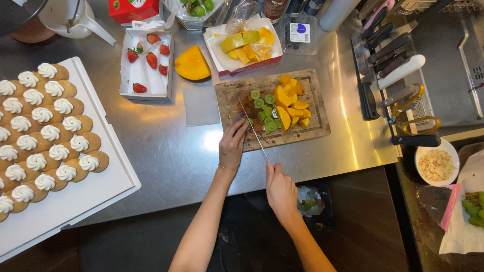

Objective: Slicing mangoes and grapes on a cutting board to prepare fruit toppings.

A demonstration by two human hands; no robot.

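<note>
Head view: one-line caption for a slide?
Right hand slices green fruit with a knife; left hand steadies it.

The work surface was a brushed stainless-steel counter (166, 151), scuffed and dull in places, with a bright patch of overhead light reflected near its middle and a long glare streak toward its right side. Its front edge ran across the lower half of the view, and below it lay a dark floor (368, 226) (brownish, with little detail visible in the shadow). At the right, the steel dropped into a recessed sink area (448, 65) with a grey basin wall. No wall or window showed from this downward angle. The lighting was warm and came from above, leaving the floor much darker than the counter.
</note>
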